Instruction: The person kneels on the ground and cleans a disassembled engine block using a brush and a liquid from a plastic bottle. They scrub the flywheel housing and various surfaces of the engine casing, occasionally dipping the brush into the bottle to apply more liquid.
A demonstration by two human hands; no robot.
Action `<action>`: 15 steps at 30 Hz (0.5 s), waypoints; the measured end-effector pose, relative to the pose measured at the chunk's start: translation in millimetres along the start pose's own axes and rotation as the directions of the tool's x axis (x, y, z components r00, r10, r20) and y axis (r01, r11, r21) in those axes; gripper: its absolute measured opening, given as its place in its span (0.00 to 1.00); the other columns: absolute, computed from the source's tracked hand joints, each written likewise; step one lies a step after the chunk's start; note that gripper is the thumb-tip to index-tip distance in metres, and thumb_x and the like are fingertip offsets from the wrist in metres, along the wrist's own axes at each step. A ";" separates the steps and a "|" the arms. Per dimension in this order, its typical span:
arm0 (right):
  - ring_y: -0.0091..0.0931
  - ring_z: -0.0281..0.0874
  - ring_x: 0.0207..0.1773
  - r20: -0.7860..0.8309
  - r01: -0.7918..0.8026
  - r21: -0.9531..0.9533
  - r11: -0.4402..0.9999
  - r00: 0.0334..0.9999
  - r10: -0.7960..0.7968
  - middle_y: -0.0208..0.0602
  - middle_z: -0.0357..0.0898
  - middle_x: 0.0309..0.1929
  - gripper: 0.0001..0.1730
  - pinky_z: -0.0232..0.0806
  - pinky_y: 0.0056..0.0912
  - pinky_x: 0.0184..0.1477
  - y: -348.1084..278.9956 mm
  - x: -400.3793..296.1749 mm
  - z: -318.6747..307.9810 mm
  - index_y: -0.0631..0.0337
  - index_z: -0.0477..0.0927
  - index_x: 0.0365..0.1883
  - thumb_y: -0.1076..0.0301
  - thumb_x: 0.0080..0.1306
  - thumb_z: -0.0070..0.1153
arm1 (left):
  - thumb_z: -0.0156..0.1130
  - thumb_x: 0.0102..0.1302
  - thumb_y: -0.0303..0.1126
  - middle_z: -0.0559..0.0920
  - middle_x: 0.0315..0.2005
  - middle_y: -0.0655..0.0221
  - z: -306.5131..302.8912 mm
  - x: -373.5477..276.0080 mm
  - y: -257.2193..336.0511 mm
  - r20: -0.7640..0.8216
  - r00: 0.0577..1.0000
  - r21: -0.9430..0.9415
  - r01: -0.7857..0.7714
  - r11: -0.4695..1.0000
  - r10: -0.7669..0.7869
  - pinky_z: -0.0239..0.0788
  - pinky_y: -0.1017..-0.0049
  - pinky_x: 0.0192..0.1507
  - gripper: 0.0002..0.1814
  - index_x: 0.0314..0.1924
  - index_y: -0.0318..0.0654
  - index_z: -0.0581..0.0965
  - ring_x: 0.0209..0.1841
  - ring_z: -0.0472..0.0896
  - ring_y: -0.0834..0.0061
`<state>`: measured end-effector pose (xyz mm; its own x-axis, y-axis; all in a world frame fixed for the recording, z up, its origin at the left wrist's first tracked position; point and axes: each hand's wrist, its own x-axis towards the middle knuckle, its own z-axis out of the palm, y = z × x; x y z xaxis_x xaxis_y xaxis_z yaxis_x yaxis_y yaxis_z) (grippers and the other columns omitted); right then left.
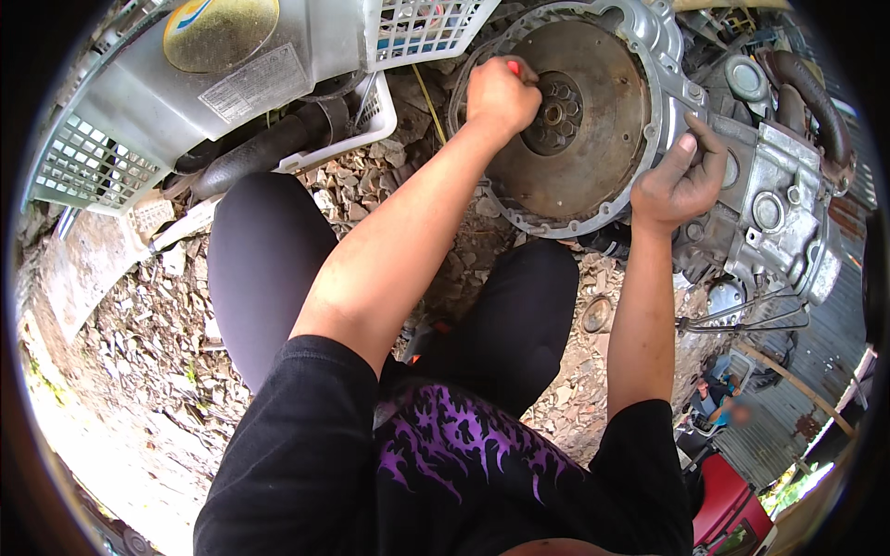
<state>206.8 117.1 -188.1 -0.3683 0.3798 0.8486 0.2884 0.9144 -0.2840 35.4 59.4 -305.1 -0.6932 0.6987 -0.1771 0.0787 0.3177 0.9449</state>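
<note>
A brown, stained flywheel sits inside the silver bell housing of an engine before me. Several bolt heads ring a hole at the flywheel's centre. My left hand is closed in a fist over the flywheel's left part, just left of those bolts. It grips a red object, of which only a small bit shows. By the housing's right edge, my right hand is raised with thumb and forefinger apart. I see nothing held in it, and its palm is darkened with dirt.
Pale plastic crates stand at the upper left, with a black hose beneath. The silver engine block extends right, near metal pipes. Broken stones cover the ground. A person sits farther off, near a red vehicle.
</note>
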 end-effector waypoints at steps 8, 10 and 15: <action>0.22 0.74 0.32 -0.005 -0.028 0.008 1.000 1.000 0.028 0.35 0.81 0.37 0.15 0.65 0.25 0.35 -5.0 0.9 -0.7 0.70 0.83 0.47 0.64 0.76 0.54 | 0.64 0.63 0.22 0.91 0.39 0.62 -20.5 -5.8 -27.1 0.104 0.884 -0.118 -0.443 0.888 0.455 0.80 0.67 0.51 0.09 0.40 0.42 0.88 0.45 0.90 0.62; 0.21 0.73 0.31 0.019 0.004 -0.027 1.000 1.000 -0.004 0.35 0.81 0.37 0.15 0.64 0.24 0.34 -4.1 0.8 -0.6 0.70 0.83 0.47 0.65 0.76 0.54 | 0.63 0.62 0.21 0.91 0.38 0.62 -21.7 -1.5 -18.3 0.116 0.845 -0.014 -0.524 0.852 0.522 0.80 0.66 0.50 0.10 0.39 0.41 0.88 0.44 0.90 0.59; 0.20 0.71 0.31 -0.007 -0.052 0.045 0.998 0.999 0.053 0.34 0.80 0.37 0.14 0.62 0.23 0.34 -3.1 -1.0 -1.3 0.69 0.83 0.47 0.66 0.75 0.54 | 0.62 0.61 0.20 0.90 0.38 0.62 -30.1 -1.8 8.7 0.233 0.766 -0.076 -0.600 0.797 0.599 0.80 0.67 0.50 0.09 0.38 0.40 0.87 0.44 0.89 0.57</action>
<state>207.4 113.7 -187.5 -0.3465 0.4265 0.8355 0.2676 0.8986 -0.3477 15.8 41.7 -288.2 -0.3167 0.8750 0.3661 0.4238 -0.2148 0.8799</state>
